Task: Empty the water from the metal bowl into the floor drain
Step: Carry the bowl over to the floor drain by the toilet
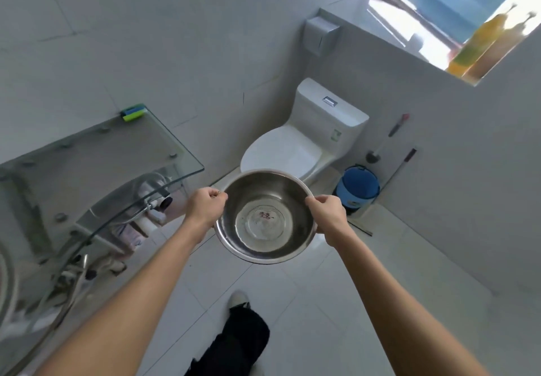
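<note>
A round metal bowl is held level in the air above the tiled floor, in front of the toilet. A shallow pool of clear water lies in its bottom, over a small red mark. My left hand grips the bowl's left rim. My right hand grips the right rim. No floor drain shows in this view.
A white toilet with its lid down stands ahead. A blue bin and a toilet brush stand to its right. A glass counter with a sponge is on the left. My leg and shoe are below.
</note>
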The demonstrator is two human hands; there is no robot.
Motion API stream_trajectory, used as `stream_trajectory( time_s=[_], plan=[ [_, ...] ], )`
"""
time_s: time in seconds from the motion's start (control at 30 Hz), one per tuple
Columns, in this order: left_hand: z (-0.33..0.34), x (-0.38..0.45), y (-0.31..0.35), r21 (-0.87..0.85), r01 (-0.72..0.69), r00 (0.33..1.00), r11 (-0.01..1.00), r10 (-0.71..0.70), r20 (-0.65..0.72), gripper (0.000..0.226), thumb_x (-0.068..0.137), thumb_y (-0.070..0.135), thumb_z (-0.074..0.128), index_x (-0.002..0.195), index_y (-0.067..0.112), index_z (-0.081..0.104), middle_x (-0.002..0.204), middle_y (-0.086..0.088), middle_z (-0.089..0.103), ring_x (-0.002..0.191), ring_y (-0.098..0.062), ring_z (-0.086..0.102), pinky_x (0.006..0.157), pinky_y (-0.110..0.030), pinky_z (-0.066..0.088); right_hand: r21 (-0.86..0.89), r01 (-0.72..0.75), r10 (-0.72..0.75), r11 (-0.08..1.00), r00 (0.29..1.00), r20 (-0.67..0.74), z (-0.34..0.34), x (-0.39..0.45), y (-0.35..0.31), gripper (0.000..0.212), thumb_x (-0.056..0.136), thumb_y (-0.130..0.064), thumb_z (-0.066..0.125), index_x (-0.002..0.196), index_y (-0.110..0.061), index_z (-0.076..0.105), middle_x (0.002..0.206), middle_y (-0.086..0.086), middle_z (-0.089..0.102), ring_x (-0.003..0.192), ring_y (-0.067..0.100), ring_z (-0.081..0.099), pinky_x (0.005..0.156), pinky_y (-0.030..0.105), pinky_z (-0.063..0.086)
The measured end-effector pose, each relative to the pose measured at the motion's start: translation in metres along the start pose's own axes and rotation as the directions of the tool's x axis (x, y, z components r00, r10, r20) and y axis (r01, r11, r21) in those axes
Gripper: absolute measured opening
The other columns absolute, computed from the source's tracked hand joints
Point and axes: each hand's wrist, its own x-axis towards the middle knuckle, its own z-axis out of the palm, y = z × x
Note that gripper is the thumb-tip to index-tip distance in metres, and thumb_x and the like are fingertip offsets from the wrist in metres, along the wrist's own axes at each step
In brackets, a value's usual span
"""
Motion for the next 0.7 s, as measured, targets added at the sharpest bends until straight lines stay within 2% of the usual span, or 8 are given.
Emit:
stream_trajectory(
  time_s=[0.1,0.17,0.27,0.4,0.5,0.57,0.63,0.7],
  plan=[
    [0.015,0.031,0.009,0.053,-0.015,0.999,0.998,0.018,-0.042,0.021,0.089,0.023,0.058,0.086,0.008,0.073,0.072,-0.004,0.069,0.064,-0.02,0.061,0.054,-0.028,0.049,-0.015,0.035,-0.035,0.999,0.999,-0.03,0.003,0.038,-0.01,0.037,0.09,-0.022,0.054,0.106,0.004,0.074,0.086,0.024,0.068,0.078,0.025,0.06,0.078,0.052,0.061],
    [0.023,0.051,0.015,0.033,-0.021,0.998,0.999,0.022,-0.052,0.022,0.088,0.021,0.058,0.084,0.003,0.072,0.069,-0.004,0.067,0.063,-0.02,0.059,0.052,-0.037,0.053,-0.014,0.037,-0.037,0.999,0.998,-0.041,0.006,0.064,-0.018,0.031,0.091,-0.022,0.054,0.1,-0.002,0.076,0.093,0.021,0.073,0.082,0.027,0.067,0.081,0.051,0.061],
    [0.032,0.083,0.022,-0.016,0.022,0.998,1.0,-0.023,-0.061,0.027,0.084,0.016,0.058,0.089,-0.009,0.068,0.069,-0.011,0.06,0.065,-0.023,0.054,0.068,-0.055,0.059,-0.024,0.041,-0.042,0.999,0.999,-0.03,0.015,0.103,-0.035,0.026,0.09,-0.022,0.055,0.096,-0.01,0.077,0.098,0.015,0.075,0.089,0.027,0.069,0.072,0.039,0.057],
    [0.039,0.118,0.026,-0.033,0.064,0.996,0.997,-0.066,-0.054,0.023,0.082,0.019,0.058,0.088,0.0,0.07,0.071,-0.013,0.065,0.068,-0.027,0.06,0.074,-0.057,0.06,-0.047,0.037,-0.037,0.998,0.999,-0.003,0.025,0.153,-0.061,0.028,0.088,-0.022,0.054,0.095,-0.006,0.075,0.09,0.014,0.071,0.081,0.022,0.061,0.062,0.031,0.049],
    [0.047,0.144,0.026,-0.052,0.133,0.988,0.99,-0.137,-0.073,0.029,0.08,0.02,0.056,0.094,-0.001,0.068,0.081,-0.024,0.071,0.073,-0.036,0.068,0.075,-0.058,0.061,-0.084,0.056,-0.052,0.995,0.998,0.043,0.034,0.194,-0.077,0.034,0.087,-0.022,0.053,0.099,0.001,0.075,0.099,0.022,0.074,0.075,0.022,0.058,0.068,0.04,0.055],
    [0.051,0.15,0.024,-0.076,0.16,0.985,0.984,-0.165,-0.057,0.032,0.077,0.021,0.053,0.094,-0.004,0.065,0.073,-0.019,0.064,0.069,-0.033,0.064,0.073,-0.054,0.06,-0.097,0.087,-0.082,0.991,0.995,0.058,0.038,0.206,-0.08,0.035,0.086,-0.021,0.052,0.1,0.002,0.075,0.089,0.021,0.074,0.075,0.022,0.057,0.076,0.046,0.058],
    [0.062,0.167,0.021,-0.113,0.226,0.969,0.967,-0.236,-0.08,0.03,0.074,0.023,0.052,0.084,-0.004,0.061,0.067,-0.01,0.054,0.066,-0.025,0.054,0.065,-0.043,0.055,-0.141,0.115,-0.097,0.983,0.987,0.128,0.046,0.237,-0.087,0.036,0.084,-0.02,0.051,0.096,0.007,0.072,0.075,0.015,0.063,0.07,0.023,0.053,0.068,0.042,0.052],
    [0.071,0.178,0.017,-0.153,0.279,0.948,0.948,-0.298,-0.115,0.031,0.076,0.023,0.054,0.086,-0.005,0.061,0.068,-0.009,0.053,0.065,-0.022,0.052,0.063,-0.037,0.047,-0.175,0.138,-0.1,0.975,0.972,0.212,0.054,0.262,-0.092,0.034,0.083,-0.019,0.05,0.087,0.011,0.066,0.071,0.012,0.053,0.068,0.024,0.047,0.063,0.037,0.042]
  ],
)
